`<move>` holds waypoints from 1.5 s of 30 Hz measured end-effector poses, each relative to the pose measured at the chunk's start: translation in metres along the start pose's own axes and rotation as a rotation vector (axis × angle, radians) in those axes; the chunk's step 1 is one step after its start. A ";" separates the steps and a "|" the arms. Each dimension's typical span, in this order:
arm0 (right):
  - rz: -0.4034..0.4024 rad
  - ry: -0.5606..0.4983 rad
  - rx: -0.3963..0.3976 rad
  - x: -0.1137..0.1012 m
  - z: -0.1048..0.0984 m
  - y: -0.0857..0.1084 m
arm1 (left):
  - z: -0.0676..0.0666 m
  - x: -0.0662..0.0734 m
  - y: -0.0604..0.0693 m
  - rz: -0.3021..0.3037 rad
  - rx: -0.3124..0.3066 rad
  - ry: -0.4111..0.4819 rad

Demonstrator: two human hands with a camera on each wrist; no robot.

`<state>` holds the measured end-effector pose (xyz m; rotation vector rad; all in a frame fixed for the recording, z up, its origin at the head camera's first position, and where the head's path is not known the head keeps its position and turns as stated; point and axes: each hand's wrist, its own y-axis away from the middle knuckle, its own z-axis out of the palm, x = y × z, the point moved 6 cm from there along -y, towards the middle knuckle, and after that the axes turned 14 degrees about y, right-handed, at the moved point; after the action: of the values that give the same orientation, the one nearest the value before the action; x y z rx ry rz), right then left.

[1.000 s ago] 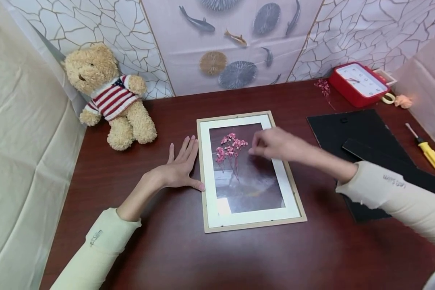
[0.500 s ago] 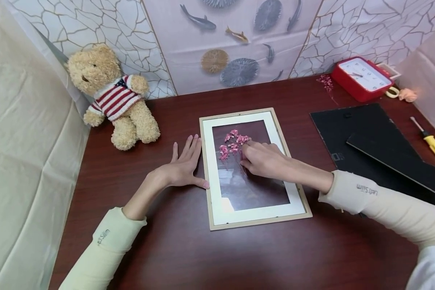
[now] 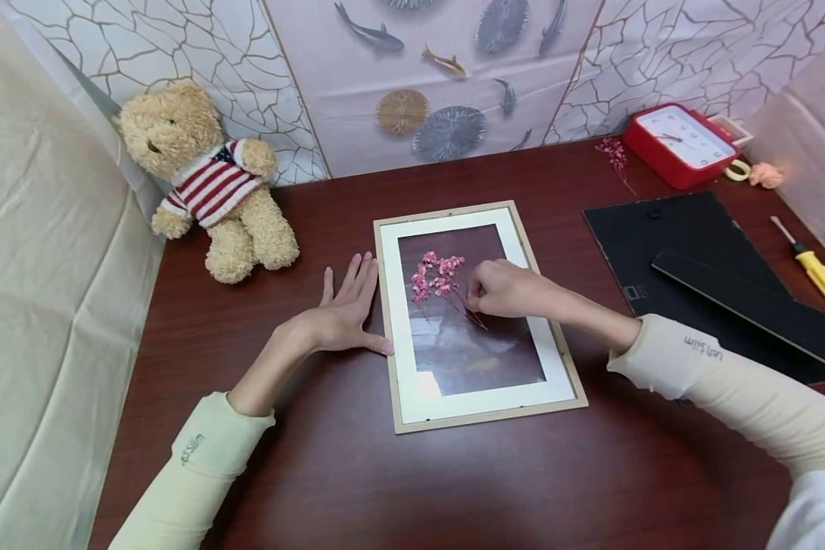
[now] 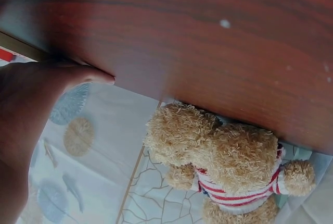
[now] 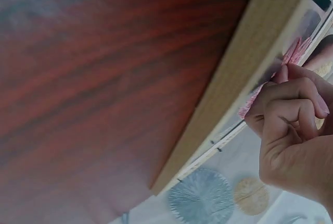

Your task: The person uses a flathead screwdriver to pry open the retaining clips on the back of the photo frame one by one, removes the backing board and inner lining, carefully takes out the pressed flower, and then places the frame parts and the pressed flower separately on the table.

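In the head view a picture frame point(image 3: 584, 393) with a pale wooden rim and white mat lies flat on the dark table. On its clear pane sit pink dried flowers point(image 3: 447, 267), whose thin stems slant down to the right. The right hand point(image 3: 505, 289) is over the pane with curled fingers, pinching at the stems. In the right wrist view, thumb and fingertip meet beside the pink flowers point(image 5: 295, 52). The left hand point(image 3: 337, 321) rests flat on the table with spread fingers, its thumb and fingertips against the frame's left edge.
A teddy bear point(image 3: 209, 183) leans on the back wall at left. Black backing board point(image 3: 660, 221) with a stand lies right, near a yellow screwdriver point(image 3: 821, 275). A red clock point(image 3: 681, 145) and another pink dried sprig point(image 3: 615, 155) are at the back right.
The right hand has come down from above the pane to the flowers, then shifted slightly right. The stems have swung toward the lower right. The left hand stays in place.
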<state>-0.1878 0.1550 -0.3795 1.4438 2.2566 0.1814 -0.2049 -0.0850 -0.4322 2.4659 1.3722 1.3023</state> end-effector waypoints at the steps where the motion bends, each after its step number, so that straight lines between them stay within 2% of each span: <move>1: -0.011 -0.033 0.006 0.001 0.000 0.000 | 0.000 0.000 0.000 0.000 0.001 -0.002; 3: -0.018 -0.091 0.014 0.005 0.000 0.000 | 0.001 -0.001 0.000 0.005 0.004 -0.001; 7: 0.019 -0.162 0.029 0.012 -0.002 0.002 | 0.002 -0.002 0.000 0.015 0.005 0.011; 14: 0.065 -0.184 0.030 0.019 -0.010 0.006 | 0.000 -0.001 0.004 0.017 0.008 0.023; 25: 0.120 -0.225 0.108 0.040 -0.024 0.015 | 0.001 0.002 0.004 0.009 -0.013 0.023; 30: 0.188 -0.340 0.099 0.059 -0.030 0.021 | 0.000 0.004 0.004 0.018 -0.013 0.028; 33: 0.231 -0.374 0.118 0.073 -0.033 0.022 | 0.000 0.003 0.003 0.014 -0.010 0.024; 39: 0.320 -0.326 0.189 0.108 -0.046 0.025 | -0.001 0.003 0.003 0.008 -0.006 0.024; 45: 0.380 -0.238 0.219 0.152 -0.067 0.030 | -0.004 0.015 0.011 0.018 -0.016 0.038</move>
<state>-0.2458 0.3123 -0.3552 1.8917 1.8421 -0.1207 -0.1968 -0.0824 -0.4157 2.4611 1.3459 1.3652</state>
